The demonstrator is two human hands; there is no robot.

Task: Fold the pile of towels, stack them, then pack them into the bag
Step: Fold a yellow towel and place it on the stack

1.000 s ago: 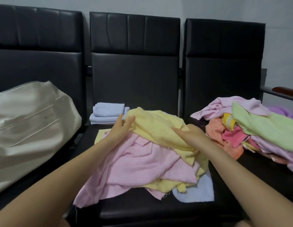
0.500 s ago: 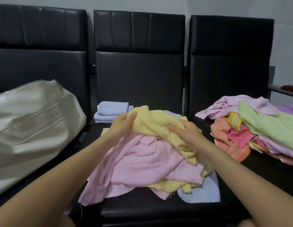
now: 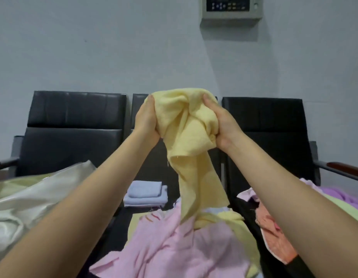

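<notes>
Both hands have risen from the seat and lifted the yellow towel (image 3: 186, 125) high in front of the chair backs. Its lower end hangs down and touches the loose pile (image 3: 174, 247) on the middle seat. The left hand (image 3: 146, 119) and the right hand (image 3: 220, 125) each grip a bunched part of the cloth with curled fingers, probably to pull it free and find its edges before folding. Two folded blue towels (image 3: 146, 194) lie stacked at the seat's back, and the pale bag (image 3: 34, 199) waits on the left seat.
</notes>
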